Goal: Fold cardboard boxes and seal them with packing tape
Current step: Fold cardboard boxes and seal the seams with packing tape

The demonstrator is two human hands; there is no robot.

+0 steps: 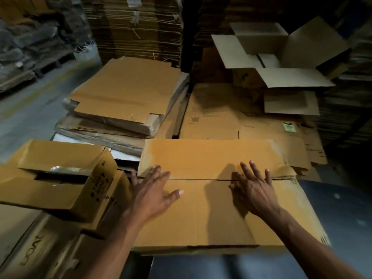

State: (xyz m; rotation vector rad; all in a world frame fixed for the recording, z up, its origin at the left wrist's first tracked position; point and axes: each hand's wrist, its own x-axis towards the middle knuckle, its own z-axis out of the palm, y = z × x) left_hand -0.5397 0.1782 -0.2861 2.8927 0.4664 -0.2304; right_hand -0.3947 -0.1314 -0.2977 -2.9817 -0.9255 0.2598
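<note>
Nearest to the camera, two bare hands lay on one cardboard box point(211, 214) whose two top flaps met in a thin dark seam. The left hand point(153, 195) was released, its fingers straight and spread, pressing on the near flap at the left end of the seam, with the fingertips reaching the far flap. The right hand point(254, 193) was also released, fingers spread, resting across the seam more to the right. No tape was visible on this seam.

Just beside the box on the left stood a second box point(60, 178), tilted, with its flaps partly open and a shiny strip of clear tape point(60, 169) on the edge of one flap. Black print showed on its side. Under it lay more cardboard with large letters.

Behind these, one pile of flat cardboard sheets point(124, 97) lay to the left of centre, and another flattened carton point(231, 117) with a barcode and a green label point(288, 126) lay to the right. Farther right, one open box point(281, 55) stood with four flaps spread out. At the back, tall stacks of flat cardboard point(136, 27) rose like a wall, and the grey floor point(30, 109) ran along the left side.
</note>
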